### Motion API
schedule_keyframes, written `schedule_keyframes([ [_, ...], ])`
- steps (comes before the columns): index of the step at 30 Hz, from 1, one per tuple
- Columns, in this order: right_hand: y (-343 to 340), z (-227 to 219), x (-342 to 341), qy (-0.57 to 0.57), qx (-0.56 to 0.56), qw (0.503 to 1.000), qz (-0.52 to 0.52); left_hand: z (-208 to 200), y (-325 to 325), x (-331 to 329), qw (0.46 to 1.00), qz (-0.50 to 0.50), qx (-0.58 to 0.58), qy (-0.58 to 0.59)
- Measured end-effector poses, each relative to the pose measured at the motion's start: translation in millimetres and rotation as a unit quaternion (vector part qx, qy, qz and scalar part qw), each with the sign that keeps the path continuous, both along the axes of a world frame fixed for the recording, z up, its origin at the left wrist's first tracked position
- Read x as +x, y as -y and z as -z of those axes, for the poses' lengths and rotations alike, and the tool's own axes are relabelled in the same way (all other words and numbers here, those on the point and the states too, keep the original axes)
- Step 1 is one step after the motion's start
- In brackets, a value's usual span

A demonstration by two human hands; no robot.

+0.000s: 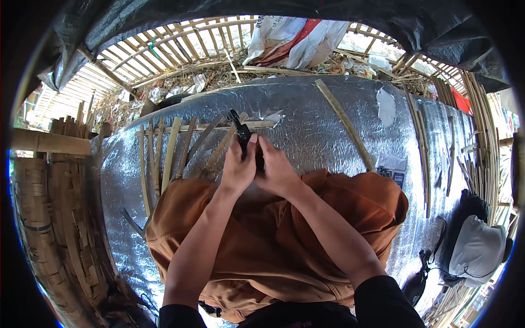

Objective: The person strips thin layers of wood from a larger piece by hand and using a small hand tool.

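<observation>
In front of my lap, both hands are close together around a black hand tool (242, 130) with a narrow, angled head; its exact kind is hard to make out. My left hand (238, 167) is closed on its left side, the thumb pressed along it. From the right, my right hand (273, 168) wraps the lower part, which is mostly hidden by fingers. The tool's head points away from me and slightly left. Just beyond it lies a flat bamboo strip (261, 124), crossing above several upright strips (170, 156) on the silver foil mat (306, 109).
Brown trousers (262, 246) cover my folded legs. A long bamboo slat (344, 124) lies ahead to the right, near a small packet (391, 164). Split bamboo (60, 218) is stacked at the left. A whitish bundle (478, 249) sits at the right, and a bamboo fence (169, 46) stands behind.
</observation>
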State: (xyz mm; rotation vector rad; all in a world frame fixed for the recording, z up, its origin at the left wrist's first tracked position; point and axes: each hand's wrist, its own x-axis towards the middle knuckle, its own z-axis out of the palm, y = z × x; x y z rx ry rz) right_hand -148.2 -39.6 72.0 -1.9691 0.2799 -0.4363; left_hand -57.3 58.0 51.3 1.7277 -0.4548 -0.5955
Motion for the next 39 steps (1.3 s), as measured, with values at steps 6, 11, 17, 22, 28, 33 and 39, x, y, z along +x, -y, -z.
schedule_keyframes([
  [6,80,65,24,-0.105,0.172,0.972,0.116,-26,1,37,0.971,-0.187,-0.085,-0.122],
  [11,76,112,39,-0.133,-0.176,0.946,0.236,-46,-7,58,0.938,-0.135,-0.101,-0.304],
  [17,69,125,47,-0.133,-0.186,0.936,0.267,-41,2,52,0.901,-0.062,-0.168,-0.394],
  [22,68,131,50,-0.118,-0.200,0.932,0.278,-39,11,45,0.946,0.001,-0.164,-0.279],
  [28,68,126,52,-0.125,-0.188,0.933,0.281,-36,13,42,0.965,0.013,-0.160,-0.207],
  [33,69,126,53,-0.117,-0.182,0.934,0.284,-28,12,47,0.965,-0.012,-0.153,-0.214],
  [39,69,128,56,-0.131,-0.184,0.930,0.289,-21,9,54,0.951,-0.071,-0.192,-0.232],
])
